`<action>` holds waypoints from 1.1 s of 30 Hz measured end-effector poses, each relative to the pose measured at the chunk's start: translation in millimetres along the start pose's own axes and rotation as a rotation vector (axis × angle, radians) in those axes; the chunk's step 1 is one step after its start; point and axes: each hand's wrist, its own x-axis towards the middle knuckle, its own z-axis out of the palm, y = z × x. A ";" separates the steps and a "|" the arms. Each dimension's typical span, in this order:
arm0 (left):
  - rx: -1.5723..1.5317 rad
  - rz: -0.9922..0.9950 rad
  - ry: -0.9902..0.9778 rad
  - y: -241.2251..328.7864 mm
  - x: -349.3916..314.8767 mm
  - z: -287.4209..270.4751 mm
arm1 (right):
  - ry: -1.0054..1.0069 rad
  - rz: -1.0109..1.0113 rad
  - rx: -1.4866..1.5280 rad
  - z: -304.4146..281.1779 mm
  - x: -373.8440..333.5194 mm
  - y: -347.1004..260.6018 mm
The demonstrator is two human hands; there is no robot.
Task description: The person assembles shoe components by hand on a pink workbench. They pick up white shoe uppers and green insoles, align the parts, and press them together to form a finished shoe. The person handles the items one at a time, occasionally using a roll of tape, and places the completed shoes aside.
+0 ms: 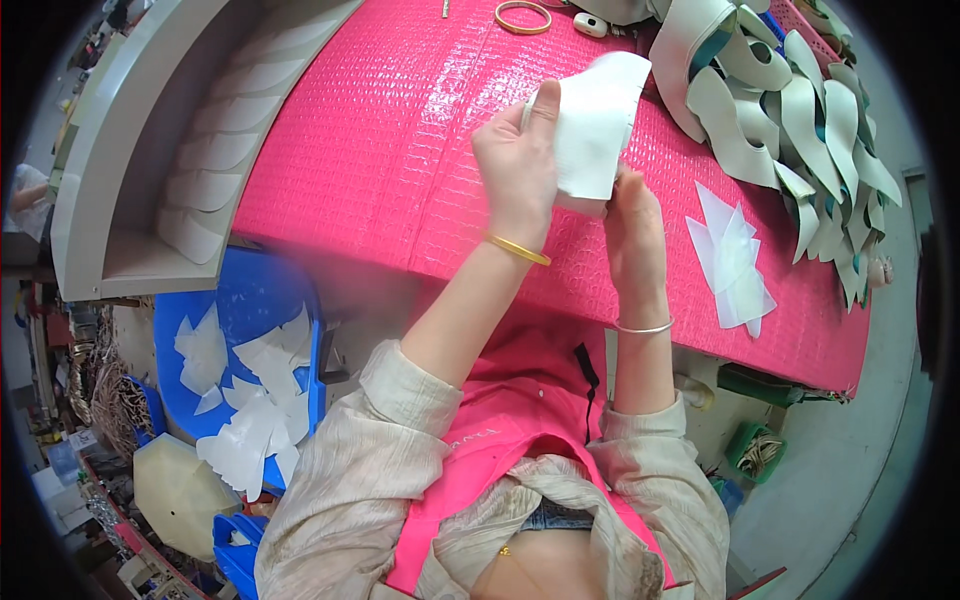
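Above the pink table, both my hands grip a white sheet-like piece [600, 125], which is bent over and has small notches along its right edge. My left hand [518, 165] closes on its left side, with the thumb lying on top and the other fingers behind. At the lower right corner, my right hand [637, 225] pinches the piece, its fingertips partly hidden. To the right of that hand, several thin translucent white pieces [732, 262] lie overlapped on the table. A heap of curved pale grey pieces [800, 125] with teal undersides covers the far right.
A pink quilted cover lies on the table [370, 150]. Along its left side runs a grey machine [90, 200] with a row of pale pieces [215, 150]. Below stands a blue bin [240, 275] with white scraps. A tape roll [523, 17] sits at the back.
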 end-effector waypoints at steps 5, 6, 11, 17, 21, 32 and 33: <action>-0.160 -0.187 -0.011 1.5 5.6 -3.8 | 0.044 -0.142 -0.249 2.8 -8.7 13.9; -0.154 -0.201 -0.072 1.4 6.0 -7.8 | 0.025 -0.078 -0.335 -2.9 -8.7 12.7; 0.221 -0.177 -0.533 14.3 -19.6 -36.3 | 0.147 -0.050 0.078 -17.7 2.5 3.1; 0.399 0.243 -0.429 -23.5 -65.0 -11.7 | 0.293 -0.069 -0.082 -17.2 18.8 1.5; 0.292 -0.091 -0.453 -34.9 -71.6 -25.9 | 0.381 0.255 -0.012 -32.5 27.5 12.1; 0.238 -0.116 -0.690 22.9 -6.8 -45.5 | -0.255 0.156 0.121 -33.4 17.1 2.1; 0.296 -0.069 -0.703 22.7 -3.3 -45.5 | -0.276 0.193 0.140 -32.4 18.9 0.3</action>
